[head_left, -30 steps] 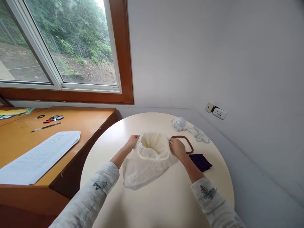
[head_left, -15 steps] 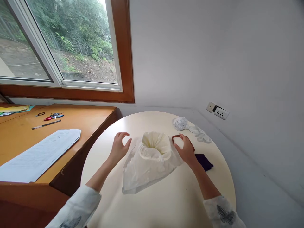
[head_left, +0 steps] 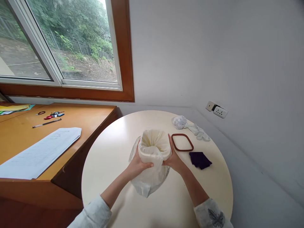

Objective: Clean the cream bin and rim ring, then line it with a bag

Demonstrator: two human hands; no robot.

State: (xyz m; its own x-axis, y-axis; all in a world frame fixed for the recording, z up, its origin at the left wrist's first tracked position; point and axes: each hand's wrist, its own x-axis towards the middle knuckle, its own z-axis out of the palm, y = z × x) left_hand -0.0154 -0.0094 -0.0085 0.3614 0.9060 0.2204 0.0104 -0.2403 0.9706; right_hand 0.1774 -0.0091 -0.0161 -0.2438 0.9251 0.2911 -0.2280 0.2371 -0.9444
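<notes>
Both sides of white bag-covered container (head_left: 150,155) clasped, over middle of round table (head_left: 106,152). Left hand (head_left: 137,164), right hand (head_left: 175,160): half-open, palms curved round it, thumbs on near face. Mouth (head_left: 155,142) points up; long axis unclear under loose plastic (head_left: 148,183). Brown frame (head_left: 182,150), purple cloth (head_left: 200,160) lie to right.

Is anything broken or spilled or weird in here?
Maybe one thing: on the wall at the right, a dark gap shows between the white socket and the beige plate, as if they don't fit snugly. I see nothing spilled on the round table, and no tear shows in the crumpled white bag.
</notes>
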